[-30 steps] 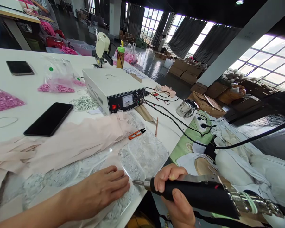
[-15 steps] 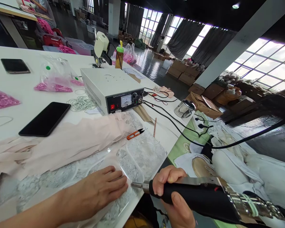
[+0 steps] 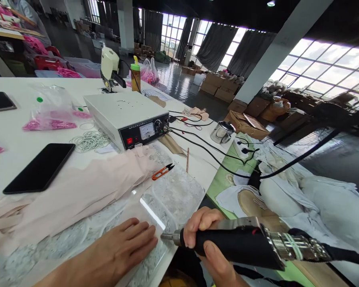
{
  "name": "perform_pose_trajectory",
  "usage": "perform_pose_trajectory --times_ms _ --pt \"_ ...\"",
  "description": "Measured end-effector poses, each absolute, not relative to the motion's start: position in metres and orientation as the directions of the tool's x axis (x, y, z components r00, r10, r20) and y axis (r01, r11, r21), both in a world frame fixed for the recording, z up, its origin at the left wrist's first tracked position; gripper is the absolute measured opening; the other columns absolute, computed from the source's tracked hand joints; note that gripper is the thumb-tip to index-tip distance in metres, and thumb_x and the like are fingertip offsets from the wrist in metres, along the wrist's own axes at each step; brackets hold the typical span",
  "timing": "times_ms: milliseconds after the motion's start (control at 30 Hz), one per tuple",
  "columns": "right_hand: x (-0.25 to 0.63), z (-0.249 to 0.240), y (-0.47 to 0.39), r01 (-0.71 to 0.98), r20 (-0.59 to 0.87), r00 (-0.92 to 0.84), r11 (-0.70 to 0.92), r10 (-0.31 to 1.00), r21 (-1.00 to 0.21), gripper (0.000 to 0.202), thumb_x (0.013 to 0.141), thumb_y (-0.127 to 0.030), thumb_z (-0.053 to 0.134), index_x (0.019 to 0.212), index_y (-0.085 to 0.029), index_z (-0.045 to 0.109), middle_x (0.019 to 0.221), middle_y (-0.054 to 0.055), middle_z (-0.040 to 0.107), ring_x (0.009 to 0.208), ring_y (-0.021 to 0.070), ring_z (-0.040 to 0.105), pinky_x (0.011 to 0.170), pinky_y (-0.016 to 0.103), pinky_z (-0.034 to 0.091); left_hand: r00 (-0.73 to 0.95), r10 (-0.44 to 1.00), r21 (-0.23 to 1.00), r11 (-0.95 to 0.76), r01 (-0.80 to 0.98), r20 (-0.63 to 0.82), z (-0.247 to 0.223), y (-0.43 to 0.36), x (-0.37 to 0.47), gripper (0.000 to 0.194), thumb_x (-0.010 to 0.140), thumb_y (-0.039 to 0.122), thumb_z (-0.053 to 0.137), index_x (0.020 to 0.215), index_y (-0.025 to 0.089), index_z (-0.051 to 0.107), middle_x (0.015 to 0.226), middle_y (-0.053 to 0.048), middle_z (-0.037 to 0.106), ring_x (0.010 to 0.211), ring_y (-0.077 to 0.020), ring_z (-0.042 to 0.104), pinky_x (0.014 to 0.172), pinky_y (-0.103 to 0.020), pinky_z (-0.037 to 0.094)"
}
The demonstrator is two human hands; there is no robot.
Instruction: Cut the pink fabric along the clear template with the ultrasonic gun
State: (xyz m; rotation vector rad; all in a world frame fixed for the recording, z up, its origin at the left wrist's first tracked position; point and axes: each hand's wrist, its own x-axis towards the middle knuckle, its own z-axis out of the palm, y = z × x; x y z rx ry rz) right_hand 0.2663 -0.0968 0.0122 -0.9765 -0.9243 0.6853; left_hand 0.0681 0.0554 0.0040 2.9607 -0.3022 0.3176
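Note:
My left hand [image 3: 122,247] lies flat, fingers stretched, on a thin pale sheet over a marbled mat [image 3: 179,191] at the table's corner. Wrapped round a black handheld ultrasonic welder [image 3: 233,243], my right hand [image 3: 217,261] holds it nearly level. Its metal tip points left and sits just beside my left fingertips, at the sheet's edge; I cannot tell whether it touches. Beyond my left hand is a pile of pale pink fabric strips [image 3: 77,191]. Orange thread snips [image 3: 163,171] rest on the mat near the pile's far end.
A white control box [image 3: 119,109] with a dial stands behind the fabric, its black cables running right. A phone [image 3: 40,167], green elastic loops [image 3: 89,140] and a bag of pink pieces [image 3: 52,115] lie left. A glass jar [image 3: 223,132] stands near the right edge; white padded pieces [image 3: 281,195] lie beyond.
The view has swung slightly, so the table items appear farther left. Both hands keep nearly the same pose, with the welder's tip still beside my left fingertips.

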Motion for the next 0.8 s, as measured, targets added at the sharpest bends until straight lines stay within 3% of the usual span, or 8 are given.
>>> perform_pose_trajectory --times_ms 100,267,600,800 --pt "0.266 0.012 -0.093 -0.060 0.443 0.445 0.519 0.779 -0.853 0.019 0.092 -0.044 0.061 0.101 -0.029 0.054 0.088 0.002 0.059 0.055 0.0131 0.053 0.051 0.031 0.046 0.953 -0.220 0.103 -0.964 -0.245 0.206 0.003 0.058 0.067 0.071 0.078 -0.009 0.041 0.145 0.013 0.048 0.136 -0.009 0.062 0.124 -0.0251 0.055 0.109 -0.039 0.032" --pt "0.266 0.019 -0.090 0.011 0.462 0.414 0.503 0.785 -0.864 0.015 0.094 -0.043 0.059 0.102 -0.031 0.054 0.085 0.001 0.060 0.054 0.0134 0.054 0.049 0.030 0.045 0.978 -0.153 0.064 -0.985 -0.163 0.139 -0.002 0.058 0.061 0.076 0.078 -0.006 0.043 0.150 0.020 0.044 0.142 -0.006 0.058 0.129 -0.0263 0.052 0.111 -0.042 0.033" --pt "0.265 0.016 -0.096 -0.111 0.403 0.436 0.493 0.805 -0.863 0.015 0.094 -0.043 0.060 0.100 -0.029 0.057 0.086 0.001 0.058 0.059 0.0136 0.055 0.055 0.030 0.045 0.990 -0.085 0.064 -0.994 -0.093 0.114 0.000 0.049 0.057 0.054 0.093 0.022 0.058 0.146 0.022 0.048 0.137 -0.013 0.059 0.126 -0.0315 0.053 0.104 -0.045 0.041" --pt "0.265 0.019 -0.098 -0.140 0.370 0.439 0.469 0.819 -0.872 0.015 0.095 -0.042 0.059 0.100 -0.029 0.058 0.089 0.000 0.055 0.062 0.0128 0.056 0.059 0.030 0.047 0.986 -0.080 0.094 -0.991 -0.094 0.149 -0.002 0.046 0.059 0.052 0.092 0.021 0.059 0.143 0.020 0.049 0.130 -0.015 0.062 0.122 -0.0300 0.055 0.103 -0.044 0.040"
